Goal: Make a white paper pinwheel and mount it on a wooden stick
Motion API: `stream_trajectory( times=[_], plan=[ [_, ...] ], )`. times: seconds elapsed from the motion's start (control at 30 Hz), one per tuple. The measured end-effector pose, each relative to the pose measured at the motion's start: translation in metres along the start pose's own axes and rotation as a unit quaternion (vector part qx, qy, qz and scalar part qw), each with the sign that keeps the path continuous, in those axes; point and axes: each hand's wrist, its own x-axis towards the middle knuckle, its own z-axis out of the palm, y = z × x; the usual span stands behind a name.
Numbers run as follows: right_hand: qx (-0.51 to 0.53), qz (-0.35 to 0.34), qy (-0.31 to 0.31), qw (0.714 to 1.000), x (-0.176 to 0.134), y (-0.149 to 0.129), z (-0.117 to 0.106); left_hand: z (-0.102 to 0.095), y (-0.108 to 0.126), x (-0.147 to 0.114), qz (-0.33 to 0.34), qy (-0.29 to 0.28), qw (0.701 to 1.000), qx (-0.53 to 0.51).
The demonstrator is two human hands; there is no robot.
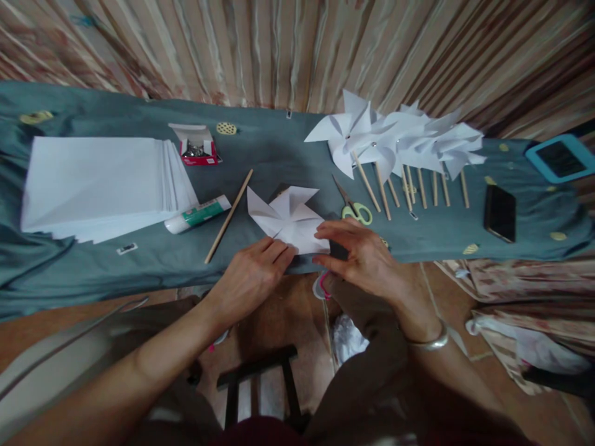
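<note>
A white paper pinwheel with folded blades lies near the table's front edge. My left hand is closed on its lower left edge, the fingertips pressed together. At the pinwheel's right corner is my right hand, thumb and fingers apart and touching or nearly touching the paper. To the left lies a bare wooden stick. Scissors with green handles rest just behind my right hand. No stick shows on the pinwheel between my hands.
Finished pinwheels on sticks overlap at the back right. A stack of white paper, a glue stick and a red box of small metal pieces are on the left. A black phone and a blue-framed device lie far right.
</note>
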Motion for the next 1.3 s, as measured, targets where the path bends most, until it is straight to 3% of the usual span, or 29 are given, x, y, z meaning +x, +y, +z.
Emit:
stream_trajectory(
  times=[0.27, 0.47, 0.73, 0.93, 1.3],
  plan=[
    [0.018, 0.0, 0.001, 1.0, 0.002, 0.001, 0.004, -0.001, 0.001, -0.001, -0.009, -0.01, 1.0, -0.002],
    [0.056, 0.036, 0.06, 0.996, 0.009, -0.007, 0.011, 0.003, 0.001, -0.002, 0.004, -0.002, 1.0, -0.002],
    [0.024, 0.058, 0.094, 0.994, 0.021, -0.008, 0.022, 0.01, 0.001, -0.009, -0.019, 0.041, 0.998, -0.053],
    [-0.009, 0.063, 0.086, 0.994, 0.026, -0.01, 0.03, 0.015, -0.003, -0.014, 0.023, 0.079, 0.994, -0.066],
    [-0.038, 0.056, 0.075, 0.995, 0.027, -0.015, 0.036, 0.025, -0.008, -0.016, -0.014, 0.09, 0.987, -0.134]
  ],
)
